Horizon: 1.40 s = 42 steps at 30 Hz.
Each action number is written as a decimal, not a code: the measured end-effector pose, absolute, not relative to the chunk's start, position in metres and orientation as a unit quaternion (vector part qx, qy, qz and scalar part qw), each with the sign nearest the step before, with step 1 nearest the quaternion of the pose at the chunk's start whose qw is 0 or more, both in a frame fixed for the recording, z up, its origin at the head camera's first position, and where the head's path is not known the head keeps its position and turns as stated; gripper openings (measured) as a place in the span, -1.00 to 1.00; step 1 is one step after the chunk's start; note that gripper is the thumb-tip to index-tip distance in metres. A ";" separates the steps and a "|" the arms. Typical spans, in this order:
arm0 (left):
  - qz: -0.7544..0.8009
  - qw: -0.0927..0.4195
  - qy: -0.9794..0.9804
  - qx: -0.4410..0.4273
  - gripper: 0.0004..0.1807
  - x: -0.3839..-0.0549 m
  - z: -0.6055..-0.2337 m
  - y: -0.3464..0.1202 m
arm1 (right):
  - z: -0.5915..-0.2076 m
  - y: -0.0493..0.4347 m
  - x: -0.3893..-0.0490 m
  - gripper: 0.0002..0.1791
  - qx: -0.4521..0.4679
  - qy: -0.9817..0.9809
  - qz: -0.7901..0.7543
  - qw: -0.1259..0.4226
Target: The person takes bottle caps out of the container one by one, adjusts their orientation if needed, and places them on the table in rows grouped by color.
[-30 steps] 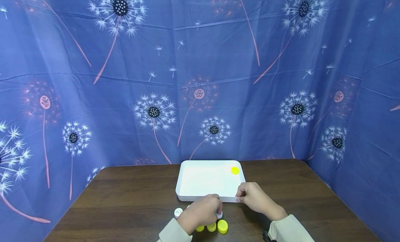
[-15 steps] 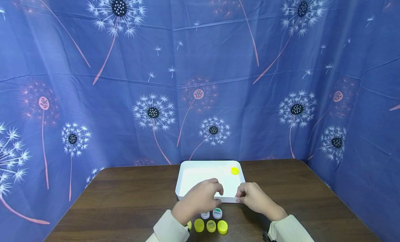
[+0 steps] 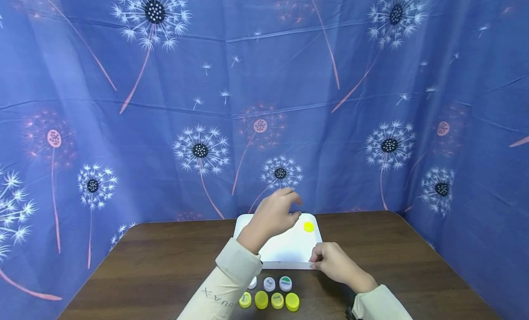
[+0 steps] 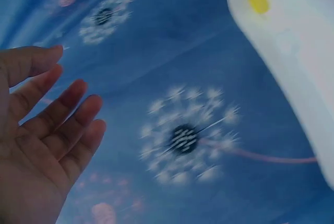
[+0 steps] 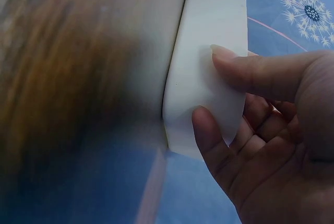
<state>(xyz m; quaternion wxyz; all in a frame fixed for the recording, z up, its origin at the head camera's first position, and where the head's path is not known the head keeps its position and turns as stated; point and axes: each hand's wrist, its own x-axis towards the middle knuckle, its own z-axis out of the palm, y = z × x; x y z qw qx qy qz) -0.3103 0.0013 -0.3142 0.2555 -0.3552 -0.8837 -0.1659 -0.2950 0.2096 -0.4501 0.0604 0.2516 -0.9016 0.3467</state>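
Note:
My left hand [image 3: 274, 215] is raised over the white tray [image 3: 289, 265], its fingers loosely bent. In the left wrist view that hand [image 4: 49, 125] holds nothing. My right hand [image 3: 336, 264] pinches the tray's near right corner; in the right wrist view its thumb lies on the outer wall and fingers reach over the rim of the tray [image 5: 214, 20]. One yellow bottle cap [image 3: 308, 227] lies in the tray's far right corner. In front of the tray stand white caps [image 3: 269, 284] and a row of yellow caps [image 3: 277, 300], partly hidden by my left sleeve.
All of this rests on a dark brown wooden table [image 3: 165, 265]. A blue curtain [image 3: 264, 81] with a dandelion print hangs behind it and along the sides.
My left hand has moved from the caps at the front up and forward over the tray, uncovering several caps. The right hand keeps its hold on the tray's corner.

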 end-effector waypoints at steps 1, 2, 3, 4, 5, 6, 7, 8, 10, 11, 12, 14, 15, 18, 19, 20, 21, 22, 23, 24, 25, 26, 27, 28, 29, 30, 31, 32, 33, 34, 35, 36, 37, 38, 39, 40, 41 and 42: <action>-0.169 0.248 -0.888 -0.349 -0.84 -0.315 -0.318 0.004 | -0.450 0.210 -0.295 -0.73 0.253 -0.900 0.349 0.060; -0.172 0.240 -0.892 -0.342 -0.83 -0.319 -0.322 0.007 | -0.450 0.210 -0.296 -0.73 0.255 -0.900 0.349 0.060; -0.175 0.232 -0.896 -0.335 -0.83 -0.323 -0.328 0.010 | -0.451 0.209 -0.296 -0.74 0.256 -0.899 0.350 0.059; -0.179 0.224 -0.901 -0.327 -0.82 -0.328 -0.333 0.012 | -0.451 0.209 -0.297 -0.74 0.257 -0.899 0.350 0.060; -0.182 0.215 -0.904 -0.320 -0.82 -0.332 -0.339 0.014 | -0.452 0.209 -0.297 -0.74 0.258 -0.899 0.350 0.060; -0.183 0.208 -0.908 -0.313 -0.81 -0.336 -0.345 0.016 | -0.453 0.209 -0.297 -0.74 0.259 -0.898 0.350 0.061; -0.182 0.200 -0.913 -0.306 -0.80 -0.340 -0.351 0.018 | -0.453 0.209 -0.298 -0.74 0.260 -0.898 0.350 0.060; -0.182 0.193 -0.917 -0.299 -0.80 -0.345 -0.357 0.019 | -0.454 0.209 -0.298 -0.74 0.261 -0.898 0.350 0.061; -0.179 0.179 -0.924 -0.287 -0.79 -0.353 -0.367 0.021 | -0.455 0.209 -0.298 -0.74 0.262 -0.897 0.351 0.062; -0.174 0.172 -0.928 -0.281 -0.78 -0.358 -0.372 0.022 | -0.455 0.209 -0.298 -0.74 0.262 -0.897 0.352 0.062; -0.170 0.165 -0.932 -0.275 -0.78 -0.362 -0.378 0.023 | -0.456 0.209 -0.298 -0.74 0.262 -0.896 0.354 0.062; -0.161 0.147 -0.939 -0.265 -0.75 -0.369 -0.389 0.024 | -0.456 0.209 -0.297 -0.74 0.262 -0.893 0.360 0.058; -0.155 0.138 -0.943 -0.260 -0.74 -0.373 -0.395 0.025 | -0.456 0.209 -0.296 -0.75 0.262 -0.892 0.364 0.056; -0.137 0.106 -0.953 -0.248 -0.69 -0.381 -0.411 0.028 | -0.457 0.208 -0.296 -0.75 0.263 -0.889 0.371 0.051; -0.130 0.097 -0.956 -0.245 -0.67 -0.383 -0.415 0.029 | -0.457 0.208 -0.295 -0.75 0.263 -0.889 0.373 0.049; -0.124 0.089 -0.958 -0.243 -0.65 -0.385 -0.419 0.030 | -0.457 0.208 -0.295 -0.76 0.262 -0.888 0.374 0.049; -0.117 0.078 -0.960 -0.241 -0.64 -0.386 -0.422 0.031 | -0.457 0.208 -0.295 -0.76 0.263 -0.888 0.374 0.049; -0.109 0.069 -0.962 -0.240 -0.62 -0.387 -0.425 0.031 | -0.457 0.208 -0.295 -0.75 0.263 -0.888 0.373 0.051; -0.102 0.061 -0.964 -0.239 -0.61 -0.388 -0.427 0.032 | -0.457 0.207 -0.295 -0.75 0.263 -0.888 0.373 0.052; -0.092 0.052 -0.965 -0.239 -0.60 -0.389 -0.429 0.034 | -0.456 0.207 -0.296 -0.75 0.262 -0.888 0.373 0.054; -0.082 0.044 -0.967 -0.238 -0.59 -0.390 -0.431 0.035 | -0.456 0.207 -0.296 -0.75 0.262 -0.889 0.372 0.056; -0.075 0.035 -0.968 -0.238 -0.58 -0.390 -0.432 0.036 | -0.456 0.207 -0.296 -0.75 0.262 -0.889 0.371 0.058; -0.069 0.027 -0.969 -0.237 -0.58 -0.391 -0.433 0.037 | -0.455 0.207 -0.296 -0.75 0.262 -0.889 0.371 0.059; -0.062 0.021 -0.970 -0.235 -0.58 -0.391 -0.435 0.037 | -0.455 0.207 -0.296 -0.74 0.262 -0.889 0.370 0.060; -0.057 0.014 -0.971 -0.232 -0.58 -0.391 -0.436 0.037 | -0.455 0.207 -0.296 -0.74 0.262 -0.889 0.371 0.059; -0.055 0.008 -0.972 -0.229 -0.59 -0.392 -0.438 0.038 | -0.455 0.206 -0.296 -0.74 0.262 -0.889 0.370 0.059; -0.055 0.005 -0.973 -0.226 -0.59 -0.392 -0.440 0.038 | -0.455 0.206 -0.296 -0.74 0.261 -0.889 0.371 0.059; -0.056 0.002 -0.973 -0.224 -0.60 -0.391 -0.440 0.038 | -0.455 0.206 -0.296 -0.74 0.260 -0.890 0.370 0.058; -0.057 0.000 -0.973 -0.223 -0.60 -0.391 -0.441 0.039 | -0.455 0.206 -0.296 -0.74 0.259 -0.890 0.370 0.057; -0.056 0.003 -0.973 -0.225 -0.61 -0.391 -0.441 0.039 | -0.455 0.206 -0.296 -0.74 0.260 -0.891 0.369 0.059; -0.056 0.006 -0.972 -0.227 -0.62 -0.390 -0.441 0.039 | -0.455 0.206 -0.296 -0.74 0.259 -0.891 0.368 0.060; -0.055 0.010 -0.971 -0.231 -0.63 -0.389 -0.440 0.039 | -0.455 0.206 -0.296 -0.74 0.259 -0.891 0.367 0.061; -0.052 0.017 -0.971 -0.235 -0.64 -0.389 -0.438 0.040 | -0.454 0.206 -0.296 -0.75 0.258 -0.892 0.366 0.062; -0.048 0.024 -0.970 -0.239 -0.67 -0.388 -0.436 0.040 | -0.454 0.206 -0.296 -0.75 0.258 -0.892 0.365 0.063; -0.046 0.031 -0.969 -0.242 -0.69 -0.387 -0.435 0.040 | -0.453 0.206 -0.295 -0.75 0.258 -0.893 0.364 0.065; -0.044 0.038 -0.968 -0.245 -0.72 -0.386 -0.433 0.040 | -0.453 0.206 -0.295 -0.75 0.258 -0.893 0.363 0.066; -0.042 0.041 -0.967 -0.246 -0.75 -0.386 -0.432 0.040 | -0.452 0.206 -0.295 -0.74 0.257 -0.893 0.362 0.066; -0.042 0.047 -0.967 -0.248 -0.79 -0.386 -0.431 0.040 | -0.452 0.206 -0.295 -0.74 0.256 -0.894 0.362 0.065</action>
